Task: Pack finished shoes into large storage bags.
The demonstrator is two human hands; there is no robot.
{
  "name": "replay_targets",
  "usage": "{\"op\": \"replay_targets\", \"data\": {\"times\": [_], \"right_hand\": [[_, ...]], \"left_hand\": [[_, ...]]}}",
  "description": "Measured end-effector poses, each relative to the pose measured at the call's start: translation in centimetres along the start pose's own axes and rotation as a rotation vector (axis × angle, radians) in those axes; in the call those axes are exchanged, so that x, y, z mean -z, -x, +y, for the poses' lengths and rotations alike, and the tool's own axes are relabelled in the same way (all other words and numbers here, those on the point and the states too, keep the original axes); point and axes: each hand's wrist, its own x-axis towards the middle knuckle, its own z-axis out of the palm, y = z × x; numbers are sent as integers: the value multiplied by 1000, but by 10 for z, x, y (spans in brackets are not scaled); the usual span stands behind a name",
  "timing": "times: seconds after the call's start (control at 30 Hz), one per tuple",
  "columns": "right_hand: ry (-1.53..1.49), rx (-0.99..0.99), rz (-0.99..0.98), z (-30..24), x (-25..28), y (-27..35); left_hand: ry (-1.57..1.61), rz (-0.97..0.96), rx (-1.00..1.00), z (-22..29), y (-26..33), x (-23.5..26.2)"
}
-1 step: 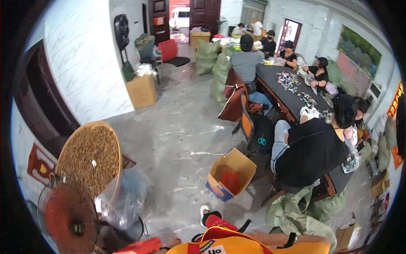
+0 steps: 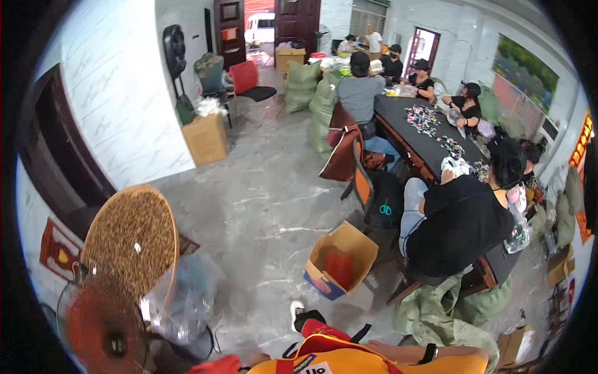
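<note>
At the lower edge, my right hand (image 2: 381, 350) lies across the front of my yellow garment (image 2: 349, 361), nearest to a black strap (image 2: 360, 334). A black band (image 2: 428, 353) circles that wrist; the fingers are too small and hidden to read. Only a sliver of my left hand (image 2: 256, 359) shows at the yellow garment's left edge. Beside it is a red cloth-like thing (image 2: 215, 365), cut off by the frame; I cannot tell whether it is held or a sleeve. My foot in a white-toed shoe (image 2: 296, 313) stands on the grey floor.
Ahead stands an open cardboard box (image 2: 358, 246) with something red inside. A fan (image 2: 103, 330) and a round tray of brown pieces (image 2: 134, 234) are at left. Several people sit around a dark table (image 2: 398, 128) with small colourful parts. Green sacks (image 2: 430, 311) lie at right.
The view has shifted slightly, and a little more of my right hand shows. The red thing by my left hand sits lower and shows less.
</note>
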Motion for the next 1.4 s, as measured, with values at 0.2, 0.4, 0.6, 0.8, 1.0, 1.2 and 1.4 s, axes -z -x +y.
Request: {"op": "replay_targets", "data": {"times": [0.2,0.4,0.6,0.8,1.0,1.2,1.4], "right_hand": [[-76,120,159,71,117,-92],[-161,273,171,171,180,-159],[-268,264,101,229,239,-220],[-431,220,132,273,272,-312],[-628,149,192,316,358,-365],[-805,64,199,377,449,-399],[-965,-2,185,482,526,-411]], "left_hand": [[1405,-853,-29,28,-150,-96],[2575,-1676,301,-41,-270,-225],[2660,-1940,975,26,-282,-309],[2260,-1527,-309,117,-216,-386],[2117,-783,-600,267,-315,-490],[2480,-1018,-340,328,-617,-554],[2806,-915,-42,345,-862,-562]]}}
